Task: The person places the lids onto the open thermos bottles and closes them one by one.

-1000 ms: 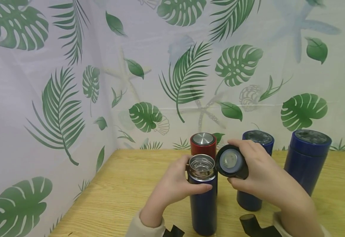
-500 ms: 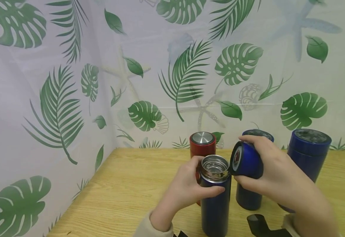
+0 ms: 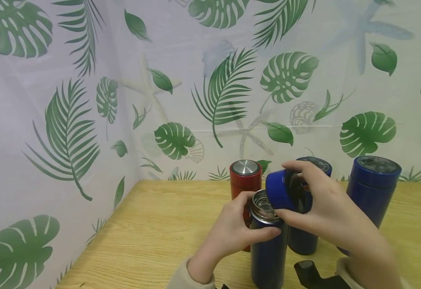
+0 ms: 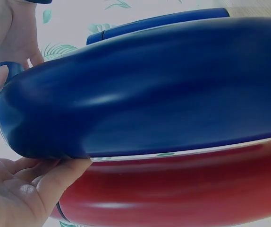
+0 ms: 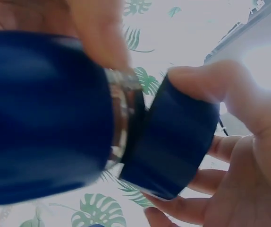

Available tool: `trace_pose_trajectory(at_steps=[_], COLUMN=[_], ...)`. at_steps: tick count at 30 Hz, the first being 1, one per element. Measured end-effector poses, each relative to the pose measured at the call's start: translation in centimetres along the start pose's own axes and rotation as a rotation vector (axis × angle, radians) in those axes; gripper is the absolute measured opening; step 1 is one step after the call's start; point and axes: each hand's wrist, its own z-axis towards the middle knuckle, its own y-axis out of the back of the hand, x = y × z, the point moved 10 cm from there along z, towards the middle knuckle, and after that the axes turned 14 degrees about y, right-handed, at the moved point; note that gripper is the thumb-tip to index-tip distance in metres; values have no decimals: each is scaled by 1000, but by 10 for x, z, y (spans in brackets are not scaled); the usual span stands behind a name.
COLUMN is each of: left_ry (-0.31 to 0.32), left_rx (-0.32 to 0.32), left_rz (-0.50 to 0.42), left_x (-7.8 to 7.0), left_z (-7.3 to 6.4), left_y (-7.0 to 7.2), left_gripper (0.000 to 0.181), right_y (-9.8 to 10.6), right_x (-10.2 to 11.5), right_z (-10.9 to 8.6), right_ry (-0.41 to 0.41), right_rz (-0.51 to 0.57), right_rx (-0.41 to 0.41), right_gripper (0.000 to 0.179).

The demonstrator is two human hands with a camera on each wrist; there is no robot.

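In the head view a dark blue thermos (image 3: pixel 268 257) stands upright with its steel mouth (image 3: pixel 262 204) uncovered. My left hand (image 3: pixel 228 228) grips it just under the neck, thumb across the front. The blue lid (image 3: pixel 280 189) is tilted on its side at the right edge of the mouth. My right hand (image 3: pixel 330 208) pinches this lid between thumb and fingers. The right wrist view has the lid (image 5: pixel 173 137) slanted against the rim of the thermos (image 5: pixel 41 118). From the left wrist, the thermos body (image 4: pixel 149 90) fills most of the picture.
Behind the held thermos stands a red thermos (image 3: pixel 245 182) with a steel-topped lid. Two more blue flasks, one tall (image 3: pixel 375 192) and one partly hidden by my right hand (image 3: pixel 304 241), stand to the right. All are on a wooden table (image 3: pixel 160 224) before a leaf-print cloth (image 3: pixel 181 80).
The lid has turned from showing its inside to showing its blue side, first moving right, then back left over the rim. The held thermos has shifted right.
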Motion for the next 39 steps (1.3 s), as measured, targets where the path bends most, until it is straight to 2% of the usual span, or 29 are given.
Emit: trace_pose_trajectory(at_steps=[10,20,26,31,39], left_ry=[21,52,92,98,138], left_rx=[12,7,38,56,104], left_rz=[-4,24,77,119,88], left_x=[0,1,-1,-6,-2], left_z=[2,6,9,11,11], left_y=[0,1,3,6,5], left_gripper=[47,41,42,42,48], right_y=[-7,-10,-15,-20,-22], right_x=[7,12,15,15,14], right_z=[8,10,9,9,7], right_ry=[49,128,165,175,174], right_rz=[41,-16,-7,-2,-14], right_rx=[0,-8,-6,8,-5], right_gripper=[69,64,60,56,49])
